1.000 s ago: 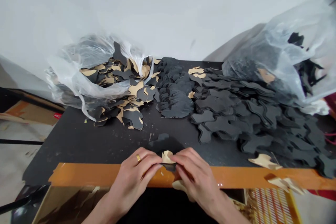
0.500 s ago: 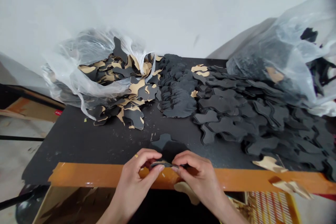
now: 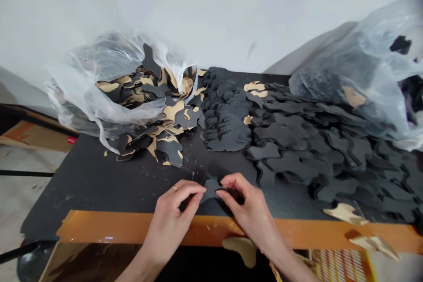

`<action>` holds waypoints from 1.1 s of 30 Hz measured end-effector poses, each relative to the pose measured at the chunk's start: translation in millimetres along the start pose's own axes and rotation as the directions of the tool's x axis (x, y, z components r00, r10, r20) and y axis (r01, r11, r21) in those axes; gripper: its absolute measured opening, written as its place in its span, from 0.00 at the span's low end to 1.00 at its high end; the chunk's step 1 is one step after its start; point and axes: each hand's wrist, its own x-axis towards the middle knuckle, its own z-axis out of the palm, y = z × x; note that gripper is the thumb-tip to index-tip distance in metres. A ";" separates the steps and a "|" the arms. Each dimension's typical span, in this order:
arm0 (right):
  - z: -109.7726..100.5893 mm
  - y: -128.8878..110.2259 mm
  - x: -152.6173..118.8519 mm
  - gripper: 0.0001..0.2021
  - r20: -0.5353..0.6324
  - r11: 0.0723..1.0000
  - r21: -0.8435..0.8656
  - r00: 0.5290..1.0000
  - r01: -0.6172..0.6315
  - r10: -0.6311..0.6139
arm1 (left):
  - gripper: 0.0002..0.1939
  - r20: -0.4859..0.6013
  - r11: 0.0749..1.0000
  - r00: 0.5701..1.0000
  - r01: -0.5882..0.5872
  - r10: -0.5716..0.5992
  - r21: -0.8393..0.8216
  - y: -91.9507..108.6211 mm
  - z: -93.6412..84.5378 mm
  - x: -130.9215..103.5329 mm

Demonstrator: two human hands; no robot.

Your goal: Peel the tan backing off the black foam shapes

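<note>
A dark, wavy-edged flat piece (image 3: 211,189) is held between both hands, just above the black table near its front edge. My left hand (image 3: 181,205) pinches its left side between thumb and forefinger; a ring shows on one finger. My right hand (image 3: 243,198) grips the right side with thumb and fingers. Another dark shape lies partly hidden behind the held piece. Beyond the hands, overlapping dark pieces form a long stack (image 3: 228,125). A large spread of similar dark pieces (image 3: 291,163) covers the right side.
An open plastic bag (image 3: 82,97) of black-and-tan pieces (image 3: 172,147) spills at the left. Another filled plastic bag (image 3: 373,75) stands at the right. Orange tape (image 3: 125,228) runs along the front edge. Tan scraps (image 3: 345,213) lie front right, above a yellow basket (image 3: 370,264).
Both hands have moved slightly forward and up, away from the taped edge. The held piece has tipped from nearly edge-on to show its flat face. The view has shifted slightly.
</note>
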 end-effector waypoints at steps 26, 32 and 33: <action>11.3 13.5 -6.2 0.12 0.036 0.910 -0.315 0.961 0.270 -0.273 | 0.17 -0.070 0.883 0.913 -0.366 0.402 0.293 -26.5 14.8 6.8; 13.7 14.9 -6.8 0.14 0.030 0.884 -0.361 0.951 0.296 -0.307 | 0.16 -0.062 0.862 0.902 -0.385 0.427 0.330 -31.5 17.9 6.8; 13.7 14.8 -6.8 0.14 0.028 0.883 -0.366 0.952 0.294 -0.305 | 0.15 -0.065 0.859 0.900 -0.388 0.432 0.335 -32.4 18.4 6.6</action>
